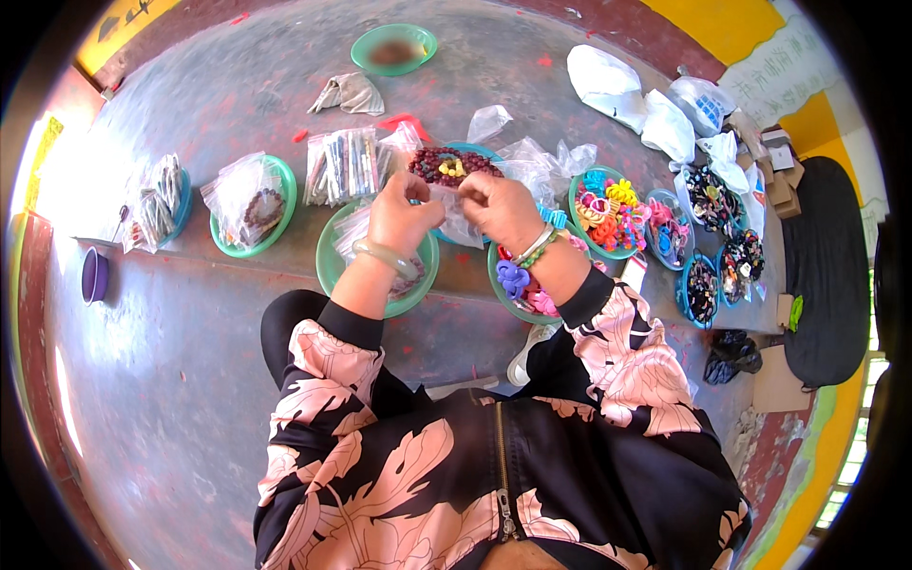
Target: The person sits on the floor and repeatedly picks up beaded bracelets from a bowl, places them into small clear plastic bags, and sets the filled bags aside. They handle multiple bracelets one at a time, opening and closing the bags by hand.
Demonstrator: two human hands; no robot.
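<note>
Between my two hands hangs a small clear plastic bag (458, 224), whose contents I cannot make out. My left hand (404, 211) is closed in a pinch at the bag's left upper edge, with a pale bangle on the wrist. At its right upper edge my right hand (503, 211) pinches too, wearing a bangle and green beads. Just beyond the fingers, dark red bead bracelets (439, 163) with some yellow beads lie heaped in a blue basin (486, 152). Below my left hand stands a green basin (328, 261) with bagged bracelets (353, 236), partly hidden by my forearm.
Bundles of bagged pen-like sticks (342, 166) lie to the left, near another green basin (287, 204). Rightward are a basin of colourful hair ties (608, 211) and baskets of dark accessories (701, 290). White bags (605, 85) and a green bowl (356, 47) sit farther back.
</note>
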